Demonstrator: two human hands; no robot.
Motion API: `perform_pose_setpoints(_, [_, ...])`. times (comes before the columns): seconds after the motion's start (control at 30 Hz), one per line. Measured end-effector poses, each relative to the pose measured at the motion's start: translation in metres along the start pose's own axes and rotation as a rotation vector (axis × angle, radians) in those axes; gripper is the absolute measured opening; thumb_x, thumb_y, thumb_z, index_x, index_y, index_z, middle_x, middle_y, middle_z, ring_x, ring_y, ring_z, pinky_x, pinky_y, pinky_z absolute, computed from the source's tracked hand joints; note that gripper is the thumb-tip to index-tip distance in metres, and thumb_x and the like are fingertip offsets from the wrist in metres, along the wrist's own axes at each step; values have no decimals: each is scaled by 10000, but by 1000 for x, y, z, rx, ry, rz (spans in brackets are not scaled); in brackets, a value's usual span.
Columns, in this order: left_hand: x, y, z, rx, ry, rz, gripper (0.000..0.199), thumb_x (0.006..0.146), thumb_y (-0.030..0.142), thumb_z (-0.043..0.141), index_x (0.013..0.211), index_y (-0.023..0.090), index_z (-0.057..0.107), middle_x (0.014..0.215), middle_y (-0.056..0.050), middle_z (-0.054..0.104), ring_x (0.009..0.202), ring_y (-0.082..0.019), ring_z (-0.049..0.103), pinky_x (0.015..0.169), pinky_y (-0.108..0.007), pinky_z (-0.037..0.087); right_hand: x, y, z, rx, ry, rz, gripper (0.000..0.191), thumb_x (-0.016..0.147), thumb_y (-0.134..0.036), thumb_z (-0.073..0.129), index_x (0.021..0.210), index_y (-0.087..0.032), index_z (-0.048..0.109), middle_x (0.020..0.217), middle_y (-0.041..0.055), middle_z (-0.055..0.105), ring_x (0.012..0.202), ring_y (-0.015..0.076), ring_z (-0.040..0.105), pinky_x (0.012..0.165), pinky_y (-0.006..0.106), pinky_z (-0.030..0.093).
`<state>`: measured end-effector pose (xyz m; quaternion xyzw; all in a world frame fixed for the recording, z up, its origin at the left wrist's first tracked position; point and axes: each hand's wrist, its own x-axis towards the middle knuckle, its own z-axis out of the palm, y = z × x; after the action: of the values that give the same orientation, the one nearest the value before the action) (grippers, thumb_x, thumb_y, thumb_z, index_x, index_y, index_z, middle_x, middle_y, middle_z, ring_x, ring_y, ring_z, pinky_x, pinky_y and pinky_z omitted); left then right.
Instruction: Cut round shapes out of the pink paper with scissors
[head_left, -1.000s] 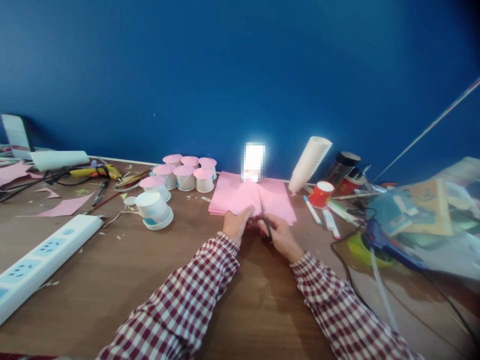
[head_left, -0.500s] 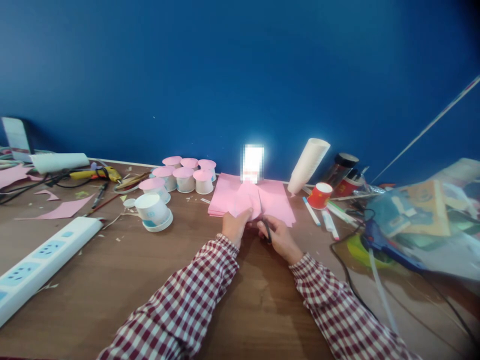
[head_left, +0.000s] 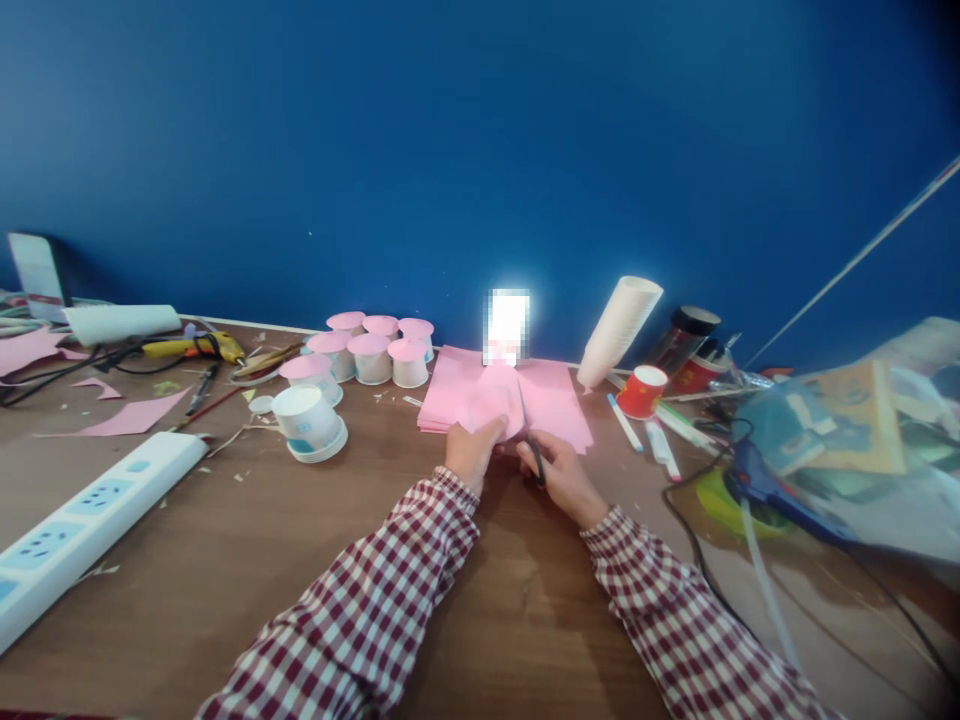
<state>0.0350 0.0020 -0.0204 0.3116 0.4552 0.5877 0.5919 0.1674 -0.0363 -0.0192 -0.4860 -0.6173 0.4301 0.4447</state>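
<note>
My left hand (head_left: 474,452) pinches a piece of pink paper (head_left: 491,398) with the thumb on top. Dark-handled scissors (head_left: 537,462) sit in my right hand (head_left: 568,480), fingers closed round the handles. Their blades point away from me along the right side of the held paper. Behind and below lies a stack of pink paper sheets (head_left: 442,390). How far the blades are apart is too small to make out.
To the left stand several white cups with pink paper tops (head_left: 371,357) and a white paper cup (head_left: 306,418). A power strip (head_left: 97,520) lies front left. On the right are a tall stack of white cups (head_left: 621,325), a red cup (head_left: 642,392), markers and a blue glue gun (head_left: 780,500).
Hardly anything differs. The whole view has shifted very slightly, while both hands keep their holds on the paper and the scissors.
</note>
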Motion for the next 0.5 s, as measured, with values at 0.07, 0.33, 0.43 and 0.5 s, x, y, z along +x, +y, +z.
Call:
perform_pose_setpoints(0.07, [0,0,0,-5,11,-5,311,584,246,761,821,63,675,675,-79,676,523,-134,590,424,-227,458,0,0,0,10,-1,3,333,822,-488,576,811,-155,591,585,-28,512,520,103,467,465,215,364])
perform_pose_setpoints(0.33, [0,2,1,2,28,-15,310,574,254,770,800,63,678,698,-86,685,513,-124,583,410,-219,448,0,2,0,9,-3,7,337,819,-488,582,857,-154,613,578,-30,517,502,98,455,446,207,356])
perform_pose_setpoints(0.43, [0,3,1,-8,24,-24,347,567,256,778,836,59,681,746,-104,696,545,-138,605,411,-219,451,0,2,-1,7,-4,6,327,822,-481,580,849,-156,612,580,-31,513,512,101,465,465,212,368])
perform_pose_setpoints(0.5, [-1,3,1,-10,28,-23,358,570,253,779,851,56,680,762,-111,698,554,-142,610,408,-218,452,0,2,-1,7,-3,-5,321,827,-472,579,854,-154,615,579,-32,511,520,102,467,473,211,368])
